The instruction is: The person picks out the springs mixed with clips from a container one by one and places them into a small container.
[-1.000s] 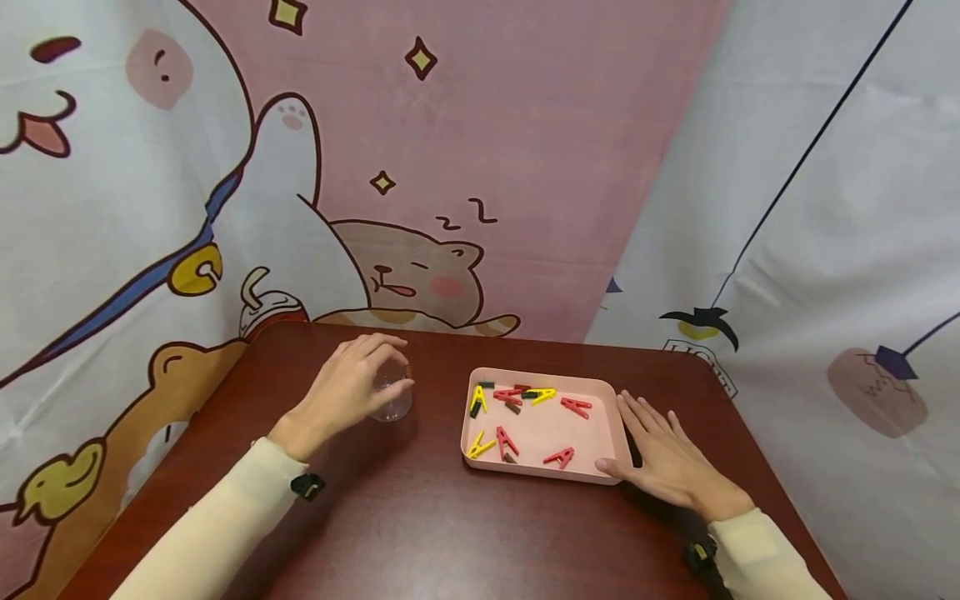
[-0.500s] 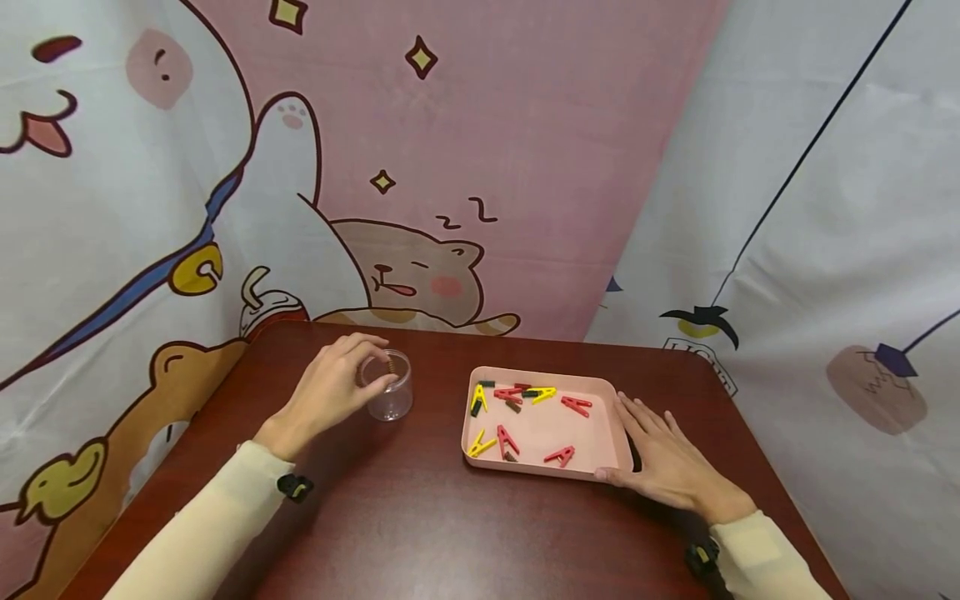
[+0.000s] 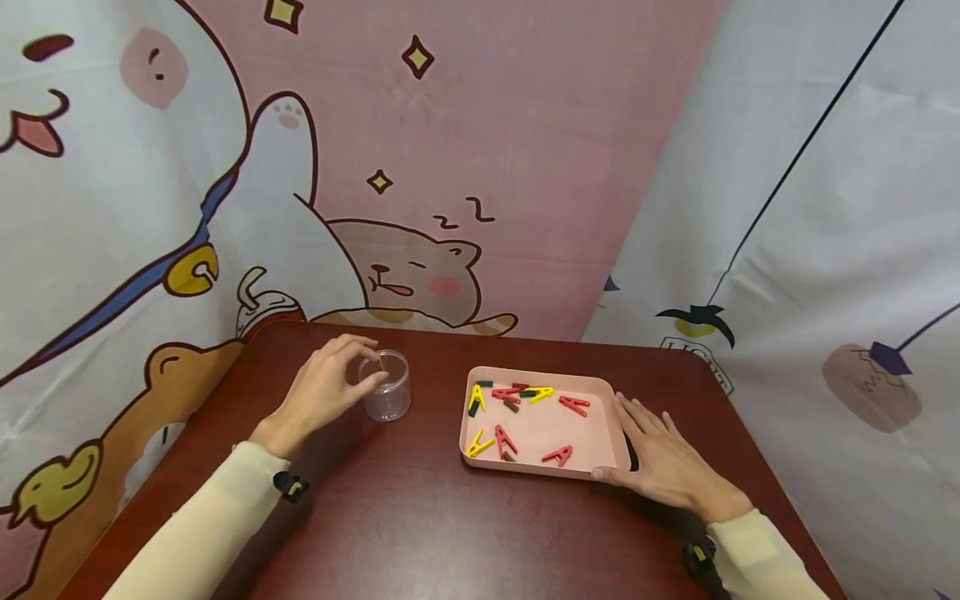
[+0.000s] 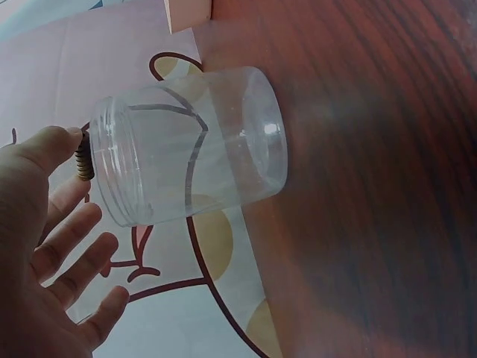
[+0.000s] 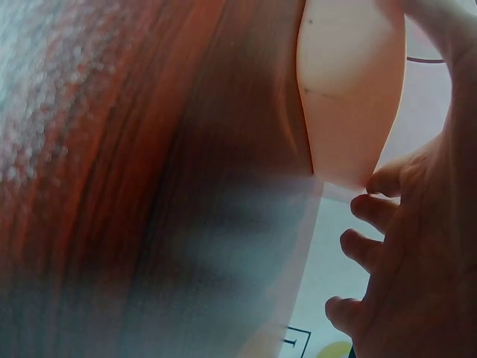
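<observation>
Between thumb and index finger, the left hand (image 3: 318,390) pinches a small brown ridged piece (image 4: 85,156) at the mouth of a clear plastic jar (image 4: 201,145). The jar stands upright on the table and looks empty inside. At the right end of a pink tray (image 3: 592,460), the right hand (image 3: 663,458) rests its fingers and thumb on the rim, fingers extended. Red clips (image 3: 558,455), yellow clips (image 3: 478,444) and several small dark green and brown pieces (image 3: 511,406) lie scattered in the tray.
The dark red-brown table (image 3: 420,525) carries the jar at the left and the tray right of centre. A printed cloth (image 3: 525,167) with cartoon animals hangs behind the table's far edge.
My left hand has moved left, from over the jar to the left side of its mouth, uncovering the jar, with the brown piece in its fingers. The right hand stays at the tray.
</observation>
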Demonstrator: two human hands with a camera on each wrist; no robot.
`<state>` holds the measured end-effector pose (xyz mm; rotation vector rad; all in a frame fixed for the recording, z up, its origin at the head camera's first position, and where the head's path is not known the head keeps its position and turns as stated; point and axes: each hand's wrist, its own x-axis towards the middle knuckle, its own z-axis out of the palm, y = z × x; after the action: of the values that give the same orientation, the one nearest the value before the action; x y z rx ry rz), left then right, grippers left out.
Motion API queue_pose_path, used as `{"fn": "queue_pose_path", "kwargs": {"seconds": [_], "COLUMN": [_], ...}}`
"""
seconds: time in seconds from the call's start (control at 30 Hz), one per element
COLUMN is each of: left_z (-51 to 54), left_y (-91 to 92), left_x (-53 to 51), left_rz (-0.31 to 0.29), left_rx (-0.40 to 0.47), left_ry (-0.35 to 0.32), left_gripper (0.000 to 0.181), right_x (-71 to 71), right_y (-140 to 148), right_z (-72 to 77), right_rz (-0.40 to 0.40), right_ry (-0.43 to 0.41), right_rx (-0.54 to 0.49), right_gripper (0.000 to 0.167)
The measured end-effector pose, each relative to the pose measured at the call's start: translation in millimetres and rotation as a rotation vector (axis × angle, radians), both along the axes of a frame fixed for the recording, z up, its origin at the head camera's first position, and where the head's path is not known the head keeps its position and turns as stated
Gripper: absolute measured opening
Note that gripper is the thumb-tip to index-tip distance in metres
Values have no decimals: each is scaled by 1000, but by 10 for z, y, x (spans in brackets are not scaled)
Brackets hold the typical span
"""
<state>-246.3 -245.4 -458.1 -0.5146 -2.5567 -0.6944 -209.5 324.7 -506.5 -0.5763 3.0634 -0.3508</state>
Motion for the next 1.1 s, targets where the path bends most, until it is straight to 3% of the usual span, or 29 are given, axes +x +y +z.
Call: {"fn": "queue_pose_path", "kwargs": {"seconds": [0.5,1.1], "left_z": [-118,-97], "left_y": [-39,-24], "left_x": [-99,-139], "left_rz": [19,35], "left_rx": [61,82], "left_ry": [-49,-151], "left_gripper": [32,30], "right_x": [4,-16], "right_y": [-11,-6], "right_z": [7,-17], "right_rz": [-9,-7], "right_ry": [-15,-22], "right_rx": [-5,-4], "right_gripper": [129,129]}}
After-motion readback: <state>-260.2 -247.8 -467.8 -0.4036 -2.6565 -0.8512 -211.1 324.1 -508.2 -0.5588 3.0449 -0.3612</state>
